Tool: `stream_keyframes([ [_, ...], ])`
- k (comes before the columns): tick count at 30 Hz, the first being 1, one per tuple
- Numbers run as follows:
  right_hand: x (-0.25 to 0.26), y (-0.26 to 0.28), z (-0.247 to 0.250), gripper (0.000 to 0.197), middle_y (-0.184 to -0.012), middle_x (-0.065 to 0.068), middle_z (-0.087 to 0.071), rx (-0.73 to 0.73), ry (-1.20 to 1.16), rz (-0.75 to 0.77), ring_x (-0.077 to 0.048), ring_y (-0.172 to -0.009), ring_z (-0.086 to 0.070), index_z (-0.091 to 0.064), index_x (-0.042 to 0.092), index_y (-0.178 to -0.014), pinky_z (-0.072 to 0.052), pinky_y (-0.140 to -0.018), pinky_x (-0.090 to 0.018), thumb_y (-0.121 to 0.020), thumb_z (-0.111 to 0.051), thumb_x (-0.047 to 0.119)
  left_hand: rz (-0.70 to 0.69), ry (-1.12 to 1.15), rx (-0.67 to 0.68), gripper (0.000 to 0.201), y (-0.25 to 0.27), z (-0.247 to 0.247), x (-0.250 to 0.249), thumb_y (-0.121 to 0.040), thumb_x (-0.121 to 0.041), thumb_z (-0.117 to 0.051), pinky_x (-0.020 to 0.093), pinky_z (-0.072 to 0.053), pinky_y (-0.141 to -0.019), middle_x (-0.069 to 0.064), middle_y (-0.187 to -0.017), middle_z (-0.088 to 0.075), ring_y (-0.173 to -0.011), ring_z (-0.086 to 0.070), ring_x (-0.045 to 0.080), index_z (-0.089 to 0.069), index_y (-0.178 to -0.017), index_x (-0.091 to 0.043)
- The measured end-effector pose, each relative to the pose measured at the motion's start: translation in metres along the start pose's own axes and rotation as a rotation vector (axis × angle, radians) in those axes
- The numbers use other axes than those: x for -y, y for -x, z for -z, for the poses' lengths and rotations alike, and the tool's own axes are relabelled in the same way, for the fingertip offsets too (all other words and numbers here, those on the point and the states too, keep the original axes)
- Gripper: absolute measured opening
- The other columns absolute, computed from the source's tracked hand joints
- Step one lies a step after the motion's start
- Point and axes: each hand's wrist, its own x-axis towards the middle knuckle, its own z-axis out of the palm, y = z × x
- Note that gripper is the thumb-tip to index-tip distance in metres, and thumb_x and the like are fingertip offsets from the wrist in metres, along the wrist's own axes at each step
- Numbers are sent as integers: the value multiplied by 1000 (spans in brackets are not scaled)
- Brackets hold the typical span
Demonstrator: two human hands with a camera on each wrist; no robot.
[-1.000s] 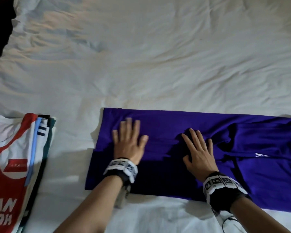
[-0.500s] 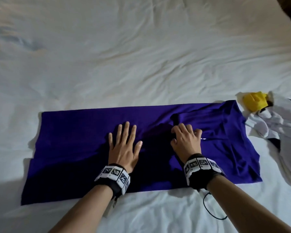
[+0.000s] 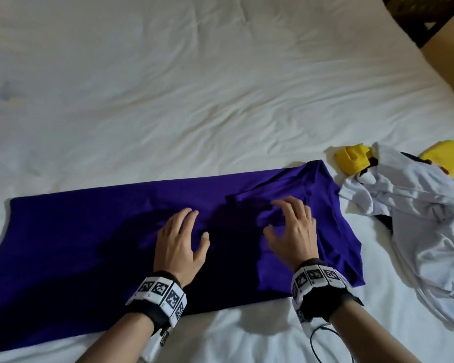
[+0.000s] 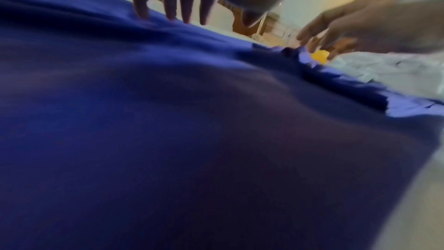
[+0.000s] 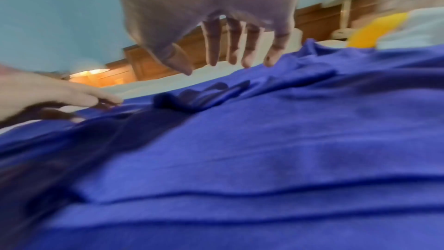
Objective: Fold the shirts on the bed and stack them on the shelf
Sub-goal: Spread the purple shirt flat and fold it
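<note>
Two hands over one purple shirt (image 3: 89, 231), which lies as a long band across the near part of the bed (image 3: 220, 100), already narrowed lengthwise. My left hand (image 3: 180, 244) sits near the middle of the band, fingers spread and bent, the fingertips (image 4: 141, 12) touching the cloth while the palm is lifted off it. My right hand (image 3: 291, 231) is just to the right, over the collar end, fingers splayed and curved like a claw, holding nothing; in the right wrist view the tips hang just above the fabric, and I cannot tell whether any touch it.

As I judge it, the step is to smooth the bunched folds at the right end before folding the band crosswise. To do that well, I should anchor the middle with my left hand and sweep my right outward toward the collar, flattening the ridge between my hands rather than pushing it into a new crease. The edges should line up first, or the fold will come out crooked.

A crumpled white shirt (image 3: 404, 218) and something yellow (image 3: 354, 161) wait at the right, just beside the purple shirt's collar end. The shelf is not in view.
</note>
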Motion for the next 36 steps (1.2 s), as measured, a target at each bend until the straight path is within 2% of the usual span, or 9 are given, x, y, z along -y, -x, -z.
stream_keyframes([
  [3, -31, -20, 7, 54, -131, -10, -48, 27, -5, -302, -35, -118, -45, -52, 14, -132, -43, -86, -51, -81, -65, 30, 136, 226, -38, 42, -22, -19, -50, -88, -43, -58, 37, -52, -72, -2, -96, -63, -79, -60, 21, -65, -115, -12],
  [8, -49, -47, 10, 46, -127, -12, -51, 109, -130, -522, -35, -117, -50, -49, 14, -126, -42, -89, -44, -88, -66, 32, 588, 350, 106, 36, -59, -36, -92, -84, -38, -72, 32, -46, -85, -3, -82, -67, -96, -64, 25, -66, -108, -11],
  [13, -58, -54, 21, 21, -106, -10, -65, 70, -230, -633, -32, -102, -57, -56, 17, -104, -38, -75, -31, -83, -59, 20, 564, 297, 96, 13, -69, -43, -90, -88, -21, -69, 29, -45, -79, 5, -94, -72, -94, -65, 27, -68, -97, -12],
  [18, -52, -55, 31, 51, -112, -4, -58, 107, -199, -659, -29, -104, -55, -43, 19, -119, -41, -79, -37, -77, -60, 45, 585, 334, 56, 14, -65, -48, -88, -88, -26, -69, 33, -50, -79, 2, -86, -69, -89, -65, 28, -67, -96, -14],
  [22, -57, -96, 37, 55, -113, -8, -58, 100, -244, -736, -31, -104, -56, -47, 12, -123, -37, -77, -35, -85, -54, 51, 584, 339, 19, 17, -63, -51, -91, -88, -28, -69, 31, -47, -75, 4, -85, -69, -87, -66, 30, -68, -97, -13],
  [27, -72, -125, 35, 28, -119, -15, -62, 18, -303, -759, -32, -106, -57, -57, 10, -117, -39, -78, -32, -91, -52, 17, 568, 345, -38, 15, -65, -50, -95, -90, -24, -66, 34, -47, -78, 6, -90, -71, -91, -65, 33, -67, -98, -12],
  [30, -68, -110, 39, 29, -110, -9, -59, -133, -375, -568, -25, -96, -55, -55, 11, -115, -32, -75, -24, -87, -59, 15, 490, 339, -99, 18, -66, -48, -98, -88, -27, -68, 37, -50, -76, 6, -86, -72, -85, -67, 32, -68, -97, -12],
  [34, -71, -83, 25, 47, -107, -3, -63, 232, -198, -507, -23, -104, -58, -56, 16, -117, -48, -86, -34, -81, -70, 43, 640, 452, -80, 23, -72, -46, -99, -82, -35, -75, 31, -53, -80, -4, -75, -68, -81, -68, 22, -71, -93, -14],
  [36, -74, -79, 21, 48, -104, -3, -64, 256, -214, -537, -24, -105, -59, -58, 17, -116, -49, -90, -37, -79, -73, 44, 676, 460, -40, 21, -75, -46, -99, -81, -35, -75, 29, -52, -79, -8, -71, -65, -80, -67, 20, -72, -88, -15],
])
